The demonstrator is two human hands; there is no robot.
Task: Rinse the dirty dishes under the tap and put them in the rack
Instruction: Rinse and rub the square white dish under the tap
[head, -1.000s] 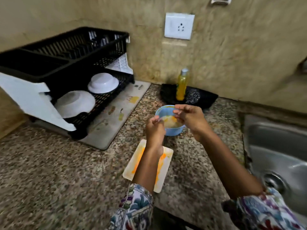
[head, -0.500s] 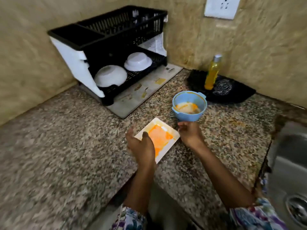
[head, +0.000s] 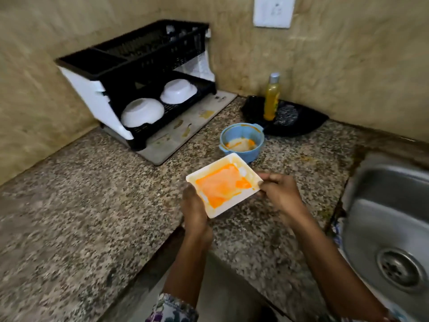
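Note:
A white rectangular plate (head: 222, 183) smeared with orange sauce is lifted a little above the granite counter (head: 69, 205). My left hand (head: 193, 206) grips its near left corner and my right hand (head: 279, 194) grips its right edge. Behind the plate stands a blue bowl (head: 241, 141) with orange and white residue inside. The black two-tier dish rack (head: 148, 66) stands at the back left corner with two white bowls (head: 141, 111) upside down on its lower tier. The steel sink (head: 392, 228) lies at the right; no tap is in view.
A yellow bottle (head: 271, 98) stands on a black corner tray (head: 290, 117) behind the blue bowl. A grey drip mat (head: 185, 131) lies under the rack. A wall socket (head: 272, 11) is above. The counter's front edge cuts in below my arms.
My hands left the blue bowl and came down to the plate. Both took hold of it and raised it off the counter. The view has swung left and downward.

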